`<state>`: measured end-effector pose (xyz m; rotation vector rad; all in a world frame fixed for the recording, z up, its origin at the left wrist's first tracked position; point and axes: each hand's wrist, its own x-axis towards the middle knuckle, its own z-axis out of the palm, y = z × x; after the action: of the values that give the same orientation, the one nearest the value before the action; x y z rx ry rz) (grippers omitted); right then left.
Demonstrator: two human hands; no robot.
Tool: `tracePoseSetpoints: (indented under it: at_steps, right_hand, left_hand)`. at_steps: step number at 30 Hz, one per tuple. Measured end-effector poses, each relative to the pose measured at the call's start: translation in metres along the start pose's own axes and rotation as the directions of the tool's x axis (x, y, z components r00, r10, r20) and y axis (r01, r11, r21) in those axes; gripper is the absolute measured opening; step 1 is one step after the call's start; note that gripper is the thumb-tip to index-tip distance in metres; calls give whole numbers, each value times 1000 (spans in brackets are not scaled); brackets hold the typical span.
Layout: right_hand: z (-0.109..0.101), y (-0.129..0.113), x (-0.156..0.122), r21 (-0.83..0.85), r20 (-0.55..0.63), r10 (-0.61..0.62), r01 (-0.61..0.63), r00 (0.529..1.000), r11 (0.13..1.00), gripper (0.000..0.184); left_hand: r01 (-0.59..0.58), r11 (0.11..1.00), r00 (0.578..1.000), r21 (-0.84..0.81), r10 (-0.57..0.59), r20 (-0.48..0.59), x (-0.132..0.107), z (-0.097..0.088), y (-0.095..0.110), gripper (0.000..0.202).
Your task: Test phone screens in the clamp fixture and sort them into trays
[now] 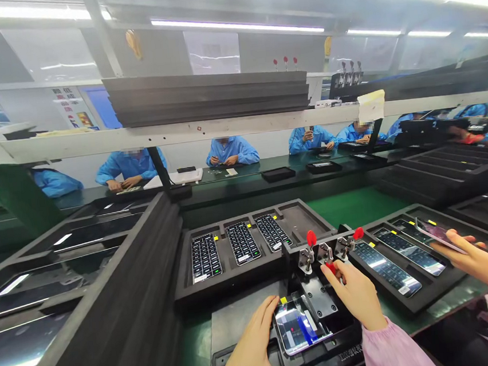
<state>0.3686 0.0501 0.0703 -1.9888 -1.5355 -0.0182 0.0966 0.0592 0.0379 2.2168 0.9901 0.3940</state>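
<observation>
A phone (299,327) with a lit screen, a blue strip and a yellow tab lies in a black clamping fixture (319,297). My left hand (251,346) rests at its left side, fingers stretched out to the upper left corner and thumb apart along the lower edge. My right hand (356,296), in a pink sleeve, is closed around the red handle (330,268) of the middle toggle clamp. Two more red-tipped toggle clamps, a left one (306,257) and a right one (345,247), stand on either side with handles up.
Behind the fixture, a black foam tray (301,215) holds several phones. Another tray (414,299) lies to the right, where a co-worker's hand (475,255) holds a phone (439,238). Stacked foam trays (150,284) rise at left. A shelf beam (221,127) crosses overhead; people in blue sit beyond.
</observation>
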Motion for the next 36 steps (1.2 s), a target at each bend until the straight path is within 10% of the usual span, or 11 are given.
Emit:
tracePoseSetpoints:
  at_steps: [36]
  right_hand:
    - [1, 6, 1, 8, -41, -90, 91, 995, 996, 28]
  left_hand:
    - [-4, 1000, 1000, 11, 4, -11, 0, 1, 0, 111]
